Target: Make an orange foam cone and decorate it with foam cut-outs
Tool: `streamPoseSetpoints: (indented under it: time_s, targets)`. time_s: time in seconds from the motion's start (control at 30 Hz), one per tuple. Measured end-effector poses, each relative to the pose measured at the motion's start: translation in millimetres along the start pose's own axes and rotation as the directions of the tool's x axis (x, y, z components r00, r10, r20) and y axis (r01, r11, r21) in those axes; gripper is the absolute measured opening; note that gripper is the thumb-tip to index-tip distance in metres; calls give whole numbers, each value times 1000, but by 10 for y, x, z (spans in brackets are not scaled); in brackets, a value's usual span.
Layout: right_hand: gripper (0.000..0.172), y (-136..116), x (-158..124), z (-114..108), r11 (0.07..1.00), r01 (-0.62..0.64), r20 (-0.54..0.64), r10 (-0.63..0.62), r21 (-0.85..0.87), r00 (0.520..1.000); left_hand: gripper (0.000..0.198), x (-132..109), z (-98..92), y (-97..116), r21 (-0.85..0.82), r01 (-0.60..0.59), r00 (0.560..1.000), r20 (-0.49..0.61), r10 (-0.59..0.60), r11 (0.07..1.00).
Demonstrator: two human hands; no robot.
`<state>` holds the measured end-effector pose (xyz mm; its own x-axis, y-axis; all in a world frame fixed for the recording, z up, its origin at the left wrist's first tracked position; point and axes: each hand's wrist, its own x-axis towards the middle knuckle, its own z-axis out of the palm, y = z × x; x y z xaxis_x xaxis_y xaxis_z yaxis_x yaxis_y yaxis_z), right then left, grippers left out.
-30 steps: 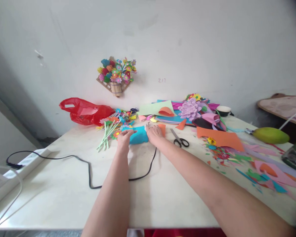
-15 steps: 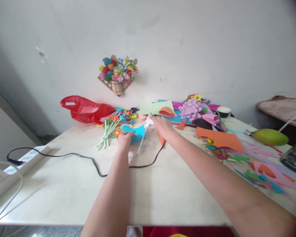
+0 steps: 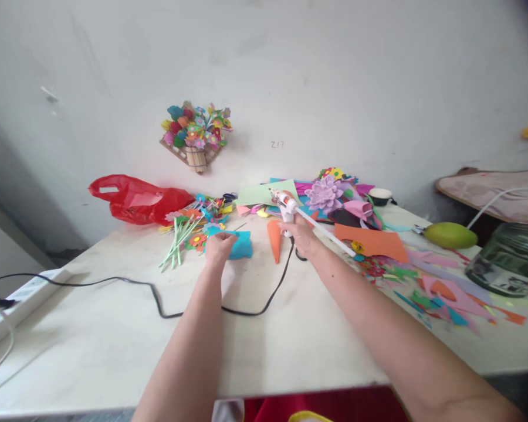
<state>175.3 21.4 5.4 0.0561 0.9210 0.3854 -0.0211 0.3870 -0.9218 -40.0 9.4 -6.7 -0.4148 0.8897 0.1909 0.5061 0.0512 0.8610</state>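
My left hand (image 3: 219,249) pinches the left part of a bright blue craft sheet (image 3: 243,245), held low over the table. My right hand (image 3: 303,235) is wrapped around the handle of a white hot glue gun (image 3: 289,206). Its nozzle points left and away from me, and a long white glue stick (image 3: 328,233) juts out of its back to the right. Between the hands lies a rolled orange cone (image 3: 273,239), its point toward me. The tips of several left fingers are hidden by the hand.
A black cord (image 3: 158,300) crosses the table to a power strip (image 3: 30,305) at the left. Green paper stems (image 3: 178,243) and a red plastic bag (image 3: 136,200) lie back left. Coloured scraps (image 3: 440,293) and a glass jar (image 3: 506,261) stand at the right.
My right hand has moved right with the glue gun, away from the blue sheet, and the gun has turned so its stick points right. My left hand keeps the sheet. The view has shifted rightward.
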Motion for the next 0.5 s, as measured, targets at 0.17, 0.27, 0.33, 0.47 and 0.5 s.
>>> streamPoseSetpoints:
  time_s: [0.17,0.27,0.33,0.47,0.5]
  targets:
    - [37,44,-135,18,968,-185,-18,190,167,982,18,-122,65,266,-303,-85,935,305,181,949]
    - [45,48,-182,-32,957,-234,-8,239,170,971,19,-180,131,331,-363,-81,864,439,247,928]
    - [50,42,-201,-61,957,-232,-1,236,174,972,20,-214,178,339,-357,-89,834,483,265,930]
    - [55,41,-219,-82,953,-242,31,241,182,970,18,-285,260,329,-344,-82,820,509,260,935]
    - [54,46,-221,-81,952,-245,52,239,185,970,17,-301,277,325,-343,-80,821,510,257,936]
